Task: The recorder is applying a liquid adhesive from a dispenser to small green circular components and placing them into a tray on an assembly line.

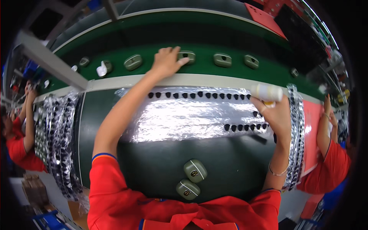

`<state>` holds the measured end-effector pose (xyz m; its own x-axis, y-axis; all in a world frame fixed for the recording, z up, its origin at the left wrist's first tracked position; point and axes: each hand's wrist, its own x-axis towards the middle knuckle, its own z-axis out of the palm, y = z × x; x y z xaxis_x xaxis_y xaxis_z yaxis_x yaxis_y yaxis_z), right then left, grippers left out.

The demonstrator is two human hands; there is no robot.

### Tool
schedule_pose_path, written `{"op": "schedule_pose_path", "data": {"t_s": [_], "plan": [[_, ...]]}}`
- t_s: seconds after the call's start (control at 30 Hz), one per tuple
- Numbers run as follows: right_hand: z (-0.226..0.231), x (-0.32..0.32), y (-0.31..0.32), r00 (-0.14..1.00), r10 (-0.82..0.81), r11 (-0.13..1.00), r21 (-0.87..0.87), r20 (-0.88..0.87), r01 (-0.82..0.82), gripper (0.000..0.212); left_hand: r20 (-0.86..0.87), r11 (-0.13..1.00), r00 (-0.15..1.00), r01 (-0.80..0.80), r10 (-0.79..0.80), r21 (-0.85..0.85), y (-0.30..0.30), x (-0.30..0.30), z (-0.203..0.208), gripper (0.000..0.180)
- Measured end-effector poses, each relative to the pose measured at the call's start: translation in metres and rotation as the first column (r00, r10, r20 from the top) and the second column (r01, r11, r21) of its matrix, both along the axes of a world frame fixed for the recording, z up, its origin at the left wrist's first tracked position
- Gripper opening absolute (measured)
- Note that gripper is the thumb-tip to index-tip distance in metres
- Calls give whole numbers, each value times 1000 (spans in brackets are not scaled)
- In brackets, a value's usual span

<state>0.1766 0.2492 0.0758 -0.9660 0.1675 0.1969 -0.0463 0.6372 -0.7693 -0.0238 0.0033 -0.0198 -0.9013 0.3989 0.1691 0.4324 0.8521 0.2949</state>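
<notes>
My left hand (pixel 166 60) on the belt, fingertips at a green case (pixel 186 57).

The case lies just right of my palm, long axis along the green belt (pixel 153 50); my fingers are spread loosely over its edge. My right hand (pixel 274 113) is closed around a small white bottle (pixel 266 92), well away.

Olive-green casings (pixel 195 171), silver foil sheet (pixel 184 119)

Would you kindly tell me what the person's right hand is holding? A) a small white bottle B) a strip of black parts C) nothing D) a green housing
A: the right hand grips a small white bottle above the silvery sheet, while the left hand touches a green housing.
</notes>
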Motion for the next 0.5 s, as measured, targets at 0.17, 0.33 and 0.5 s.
{"op": "schedule_pose_path", "data": {"t_s": [0.17,0.33,0.5], "plan": [[-6,-14,49,956,-62,965,261,288,-16,28,-228,996,972,-68,52,-63,-77,-3,10,70],[-19,-20,60,923,-72,925,372,377,-79,37,14,942,957,-283,290,-180,-115,-3,5,62],[-33,-23,63,867,-87,922,369,490,-116,37,290,845,950,-251,120,472,-60,22,30,51]]}}
